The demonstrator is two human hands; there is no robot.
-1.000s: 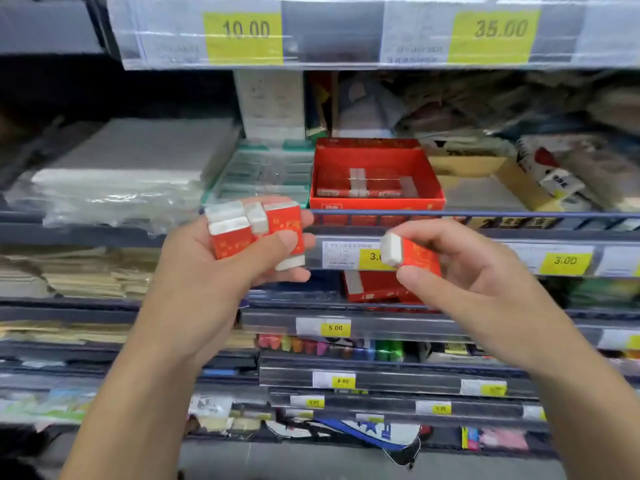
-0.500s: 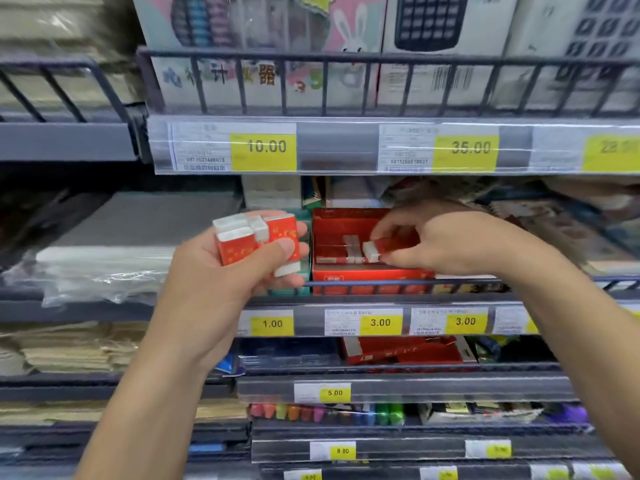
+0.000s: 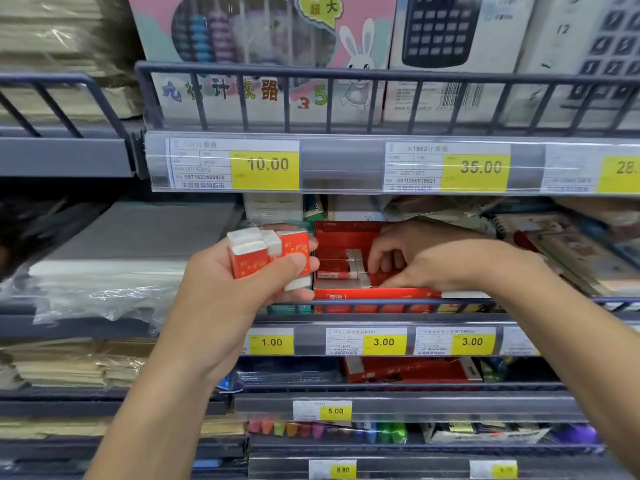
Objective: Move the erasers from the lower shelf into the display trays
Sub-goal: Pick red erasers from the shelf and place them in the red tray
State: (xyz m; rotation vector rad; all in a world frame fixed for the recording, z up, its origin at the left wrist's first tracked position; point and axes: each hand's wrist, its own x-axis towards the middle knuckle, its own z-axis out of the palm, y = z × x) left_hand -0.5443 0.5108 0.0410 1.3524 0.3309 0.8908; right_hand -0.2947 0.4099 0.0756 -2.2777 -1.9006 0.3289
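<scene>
We see the left hand (image 3: 239, 292) gripping a cluster of red-sleeved erasers (image 3: 268, 252) beside the red display tray (image 3: 341, 237). The right hand (image 3: 426, 259) reaches into this tray, fingers curled at the erasers lying inside (image 3: 349, 266); whether it grips one we cannot tell.

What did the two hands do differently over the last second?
The right hand carried one eraser up from in front of the lower shelf into the red display tray; its fingers are now down among the erasers there, and whether it has let go is unclear. The left hand kept gripping its bunch of erasers beside the tray.
</scene>
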